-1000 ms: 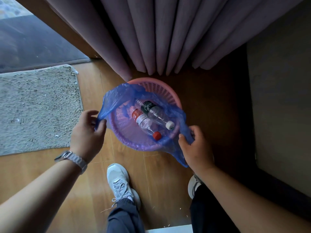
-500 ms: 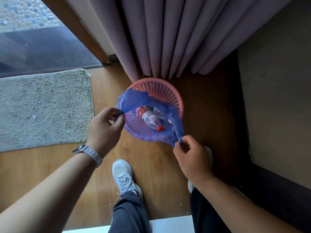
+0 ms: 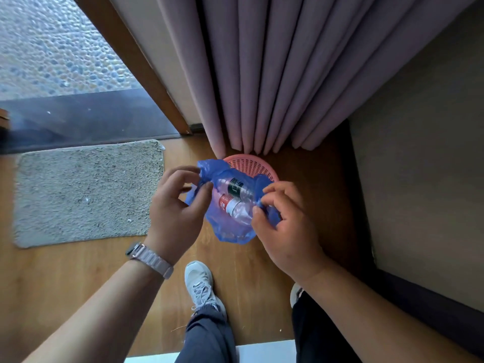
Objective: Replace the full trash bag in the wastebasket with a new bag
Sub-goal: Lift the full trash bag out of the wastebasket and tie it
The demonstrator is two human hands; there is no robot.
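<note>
Blue plastic trash bag [image 3: 230, 229], holding two bottles [image 3: 233, 195], hangs at the near rim of the pink wastebasket [image 3: 251, 166], apparently lifted free. Left hand [image 3: 175, 213] and right hand [image 3: 285, 226] each pinch its mouth with curled fingers. Outstanding, by judgement: disposal and relining; no replacement is in view.

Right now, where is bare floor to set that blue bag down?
Bare wood floor: below the grey mat, left of the shoe. Around the pink basket it is crowded: curtain behind, left hand and right hand gripping the blue bag.
</note>
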